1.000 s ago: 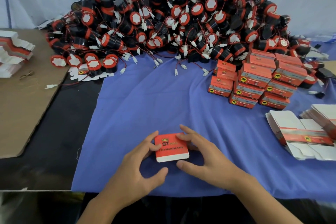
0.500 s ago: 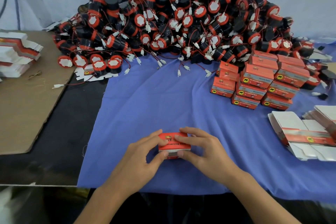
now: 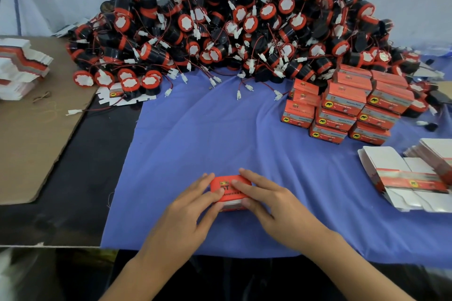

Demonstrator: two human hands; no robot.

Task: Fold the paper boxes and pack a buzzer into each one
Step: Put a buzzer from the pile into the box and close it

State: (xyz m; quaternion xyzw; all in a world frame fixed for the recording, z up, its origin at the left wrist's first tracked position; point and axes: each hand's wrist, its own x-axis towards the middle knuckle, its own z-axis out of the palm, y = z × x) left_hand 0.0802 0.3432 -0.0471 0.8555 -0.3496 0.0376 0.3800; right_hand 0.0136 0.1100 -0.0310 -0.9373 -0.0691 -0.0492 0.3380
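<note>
A small red-and-white paper box (image 3: pixel 228 197) sits on a blue cloth (image 3: pixel 220 129). The left hand (image 3: pixel 186 212) and right hand (image 3: pixel 276 205) pinch it, fingers over its top, thumbs at its near side.

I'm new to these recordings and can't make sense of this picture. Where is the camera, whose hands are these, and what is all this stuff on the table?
There is no machine here. A person works with bare hands, and the single camera sits on their head, looking forward and down. The left hand and right hand together grip a small red paper box over a blue cloth. Behind it lies a large heap of round black-and-red buzzers with thin wires. To the right stand stacked closed red boxes and, nearer, flat unfolded box blanks. A second pile of flat blanks sits on the brown cardboard sheet at the left.
</note>
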